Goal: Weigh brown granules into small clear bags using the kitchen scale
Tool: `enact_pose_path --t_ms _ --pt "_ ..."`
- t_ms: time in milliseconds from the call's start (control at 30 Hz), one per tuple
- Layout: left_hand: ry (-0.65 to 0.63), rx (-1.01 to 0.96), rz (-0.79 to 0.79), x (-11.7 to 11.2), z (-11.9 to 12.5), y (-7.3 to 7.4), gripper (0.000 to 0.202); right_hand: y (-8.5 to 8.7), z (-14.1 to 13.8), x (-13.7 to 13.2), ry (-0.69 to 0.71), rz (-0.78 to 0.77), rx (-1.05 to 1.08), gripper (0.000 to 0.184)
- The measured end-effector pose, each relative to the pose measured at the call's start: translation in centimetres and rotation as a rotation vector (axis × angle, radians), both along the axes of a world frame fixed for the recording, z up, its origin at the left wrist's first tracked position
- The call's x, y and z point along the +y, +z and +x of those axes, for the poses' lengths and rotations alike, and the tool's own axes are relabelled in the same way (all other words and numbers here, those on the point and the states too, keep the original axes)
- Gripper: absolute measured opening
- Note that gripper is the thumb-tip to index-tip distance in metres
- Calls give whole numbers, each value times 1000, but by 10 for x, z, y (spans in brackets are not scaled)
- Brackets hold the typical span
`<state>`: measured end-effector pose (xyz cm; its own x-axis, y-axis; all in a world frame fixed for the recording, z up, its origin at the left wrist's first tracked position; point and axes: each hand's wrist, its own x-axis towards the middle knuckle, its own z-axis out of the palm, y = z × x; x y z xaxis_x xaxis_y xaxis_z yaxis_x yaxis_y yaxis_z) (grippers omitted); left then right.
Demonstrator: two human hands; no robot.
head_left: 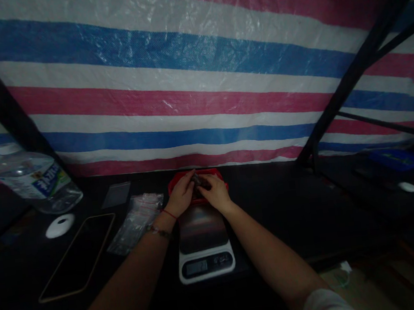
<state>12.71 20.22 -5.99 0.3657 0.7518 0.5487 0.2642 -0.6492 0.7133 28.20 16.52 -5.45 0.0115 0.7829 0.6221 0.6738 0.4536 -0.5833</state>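
Both my hands reach into a red tray at the far side of a dark table. My left hand and my right hand are curled with the fingers pinched together around small dark pieces in the tray. What the pieces are I cannot make out. Just in front of the tray stands a small digital kitchen scale with a shiny plate and a lit display. A red string and a bracelet circle my left wrist.
A pile of small clear zip bags lies left of the scale. Further left are a phone lying flat, a white round object and a water bottle. Behind hangs a striped tarp. Black frame bars slant at right.
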Motion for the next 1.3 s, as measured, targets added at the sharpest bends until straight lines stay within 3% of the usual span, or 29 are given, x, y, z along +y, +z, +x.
enact_pose_path --t_ms 433,667,1000,1133,1300 --pt "-168 30 -15 -6 3 0 64 -2 3 4 33 -56 -53 51" --pt "-181 73 25 -9 2 7 63 -3 2 3 46 -96 21 44" --pt "4 75 4 -5 -1 5 70 3 -1 -2 53 -158 190 42" --pt "81 75 -31 -3 -4 5 50 2 0 -1 90 -140 114 37" --pt "325 84 19 2 -11 6 38 1 11 9 83 -86 -65 33"
